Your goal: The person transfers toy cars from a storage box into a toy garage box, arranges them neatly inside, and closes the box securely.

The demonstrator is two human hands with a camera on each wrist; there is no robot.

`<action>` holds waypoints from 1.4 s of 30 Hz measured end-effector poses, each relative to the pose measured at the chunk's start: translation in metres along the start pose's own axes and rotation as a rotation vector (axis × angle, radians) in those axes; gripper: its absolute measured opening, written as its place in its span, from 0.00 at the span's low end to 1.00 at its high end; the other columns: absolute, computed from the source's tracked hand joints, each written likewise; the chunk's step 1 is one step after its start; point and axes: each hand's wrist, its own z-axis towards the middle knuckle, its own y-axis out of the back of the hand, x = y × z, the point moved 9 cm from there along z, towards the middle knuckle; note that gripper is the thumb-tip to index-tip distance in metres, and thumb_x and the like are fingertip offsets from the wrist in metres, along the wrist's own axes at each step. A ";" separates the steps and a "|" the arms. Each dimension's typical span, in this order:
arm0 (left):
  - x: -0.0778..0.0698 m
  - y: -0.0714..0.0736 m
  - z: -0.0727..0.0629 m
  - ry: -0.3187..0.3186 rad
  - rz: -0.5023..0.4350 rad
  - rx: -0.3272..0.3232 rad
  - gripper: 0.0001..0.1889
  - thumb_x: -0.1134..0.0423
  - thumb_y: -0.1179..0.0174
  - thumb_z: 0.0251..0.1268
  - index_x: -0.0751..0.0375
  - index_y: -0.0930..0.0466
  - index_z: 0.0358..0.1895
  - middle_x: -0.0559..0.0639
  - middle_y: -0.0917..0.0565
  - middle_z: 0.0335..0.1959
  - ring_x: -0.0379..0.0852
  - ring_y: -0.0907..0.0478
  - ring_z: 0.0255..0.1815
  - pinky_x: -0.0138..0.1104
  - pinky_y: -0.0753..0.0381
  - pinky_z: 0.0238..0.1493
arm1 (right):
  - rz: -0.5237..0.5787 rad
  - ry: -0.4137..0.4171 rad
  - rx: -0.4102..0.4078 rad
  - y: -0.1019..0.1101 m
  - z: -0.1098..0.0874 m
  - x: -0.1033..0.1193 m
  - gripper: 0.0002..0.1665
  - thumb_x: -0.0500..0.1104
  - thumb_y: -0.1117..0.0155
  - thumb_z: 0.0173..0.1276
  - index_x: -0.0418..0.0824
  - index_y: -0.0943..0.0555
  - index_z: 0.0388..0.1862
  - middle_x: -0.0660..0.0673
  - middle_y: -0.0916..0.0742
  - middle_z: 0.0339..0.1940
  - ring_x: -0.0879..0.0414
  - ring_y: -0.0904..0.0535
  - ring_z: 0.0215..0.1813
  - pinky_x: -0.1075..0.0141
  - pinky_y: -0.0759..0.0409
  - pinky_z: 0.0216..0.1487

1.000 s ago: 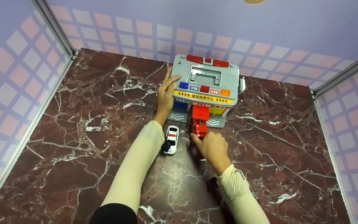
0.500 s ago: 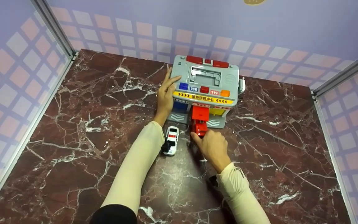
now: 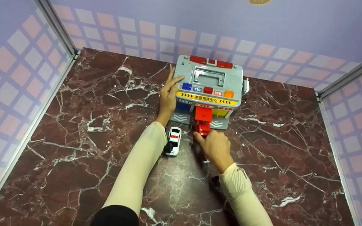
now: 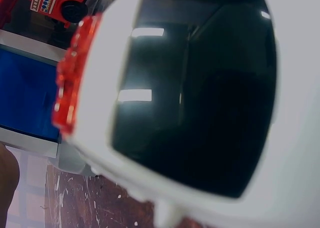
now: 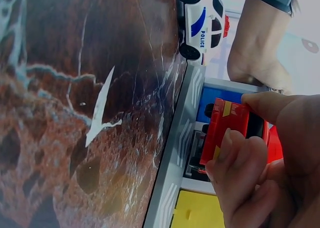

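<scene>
A grey toy emergency station (image 3: 185, 67), with red lights and a yellow banner on top, stands against the back wall. My left hand (image 3: 168, 97) rests along its left side, fingers extended onto the roof edge. At the raised red door (image 3: 203, 113) of the middle bay, my right hand (image 3: 217, 149) pinches a red toy fire truck (image 5: 227, 128) between thumb and fingers. The truck's far end is under the door and its front faces the hand. A white toy police car (image 3: 174, 141) is parked beside the left forearm; its dark window (image 4: 200, 92) fills much of the left wrist view.
A blue door (image 4: 27, 95) closes the left bay and a yellow door (image 5: 197, 210) the right one. Grey ramps with white chevrons (image 3: 181, 117) front the station. Tiled-pattern walls (image 3: 130, 39) surround the dark red marbled tabletop (image 3: 112, 94).
The fire truck has edged slightly deeper into the middle bay, with the right hand following. My left hand and the police car stay in place.
</scene>
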 end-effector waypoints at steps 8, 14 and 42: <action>0.001 0.000 -0.001 0.007 -0.008 -0.002 0.18 0.77 0.53 0.67 0.76 0.19 0.54 0.67 0.38 0.75 0.65 0.45 0.78 0.39 0.45 0.79 | 0.003 0.003 0.012 -0.003 0.003 -0.001 0.38 0.74 0.45 0.66 0.44 0.27 0.14 0.28 0.13 0.28 0.33 0.14 0.30 0.43 0.17 0.29; 0.001 0.000 0.000 -0.009 -0.002 -0.002 0.17 0.76 0.52 0.67 0.77 0.19 0.54 0.69 0.36 0.74 0.65 0.43 0.78 0.37 0.42 0.78 | 0.000 -0.010 0.013 -0.005 0.004 -0.002 0.38 0.74 0.44 0.65 0.44 0.27 0.13 0.29 0.13 0.28 0.34 0.14 0.30 0.44 0.17 0.28; 0.022 0.002 0.003 -0.010 -0.003 -0.007 0.18 0.74 0.52 0.67 0.71 0.17 0.54 0.62 0.35 0.76 0.56 0.42 0.79 0.37 0.43 0.78 | -0.006 -0.010 0.005 -0.009 0.010 -0.001 0.38 0.74 0.43 0.64 0.44 0.28 0.14 0.28 0.14 0.27 0.33 0.14 0.30 0.42 0.17 0.30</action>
